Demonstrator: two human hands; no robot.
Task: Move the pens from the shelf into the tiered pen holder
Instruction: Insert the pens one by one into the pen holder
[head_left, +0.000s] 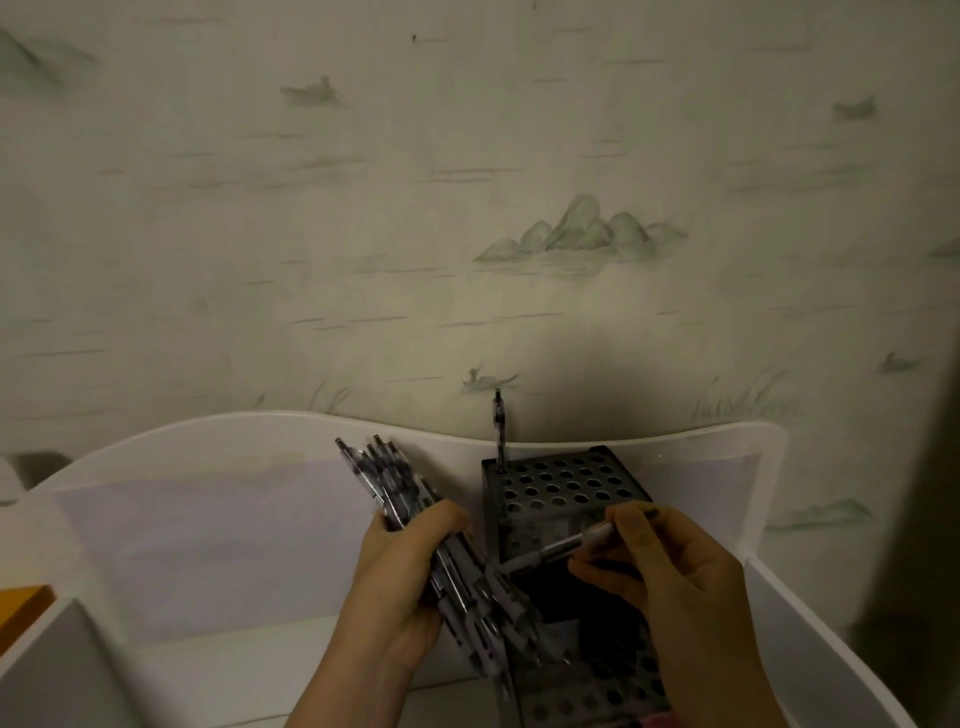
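Note:
A dark tiered pen holder (563, 480) with rows of round holes stands on the white shelf (218, 540) against the wall. One pen (499, 434) stands upright in its back left hole. My left hand (410, 577) grips a bundle of several clear-bodied pens (384, 478), fanned up and to the left beside the holder. My right hand (670, 577) pinches a single pen (569, 545) that lies nearly level across the front of the holder's top tier, its tip pointing left toward the bundle. The lower tier (587, 696) shows below my hands.
The shelf has a curved white back rim (623, 441) and a white side wall at the right (810, 613). An orange object (21, 610) sits at the left edge. Patterned wallpaper fills the background.

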